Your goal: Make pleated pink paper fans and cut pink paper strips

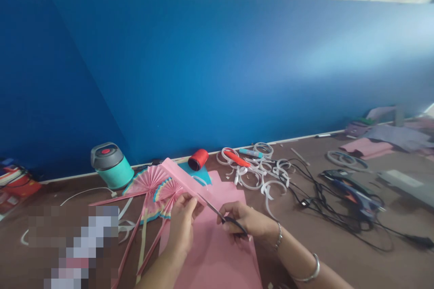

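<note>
My left hand point(182, 221) pinches a folded strip of pink paper point(179, 178) near its lower end. In my right hand point(241, 219) is a pair of scissors point(214, 210), fingers through the black handles. The scissor blades lie at the strip's lower end, beside my left fingertips; whether they are cutting I cannot tell. Beneath both hands spreads a larger sheet of pink paper point(210, 257). Just left of my left hand lie pleated pink paper fans point(151, 180) with blue and yellow edges and long pink sticks.
Behind the paper are a red spool point(198, 159), a turquoise jar with grey lid point(115, 169) and curled white strips point(251, 176) with a red cutter point(236, 158). A blue glue gun point(359, 198) and black cables point(325, 207) lie right. A blue panel point(217, 67) borders the table.
</note>
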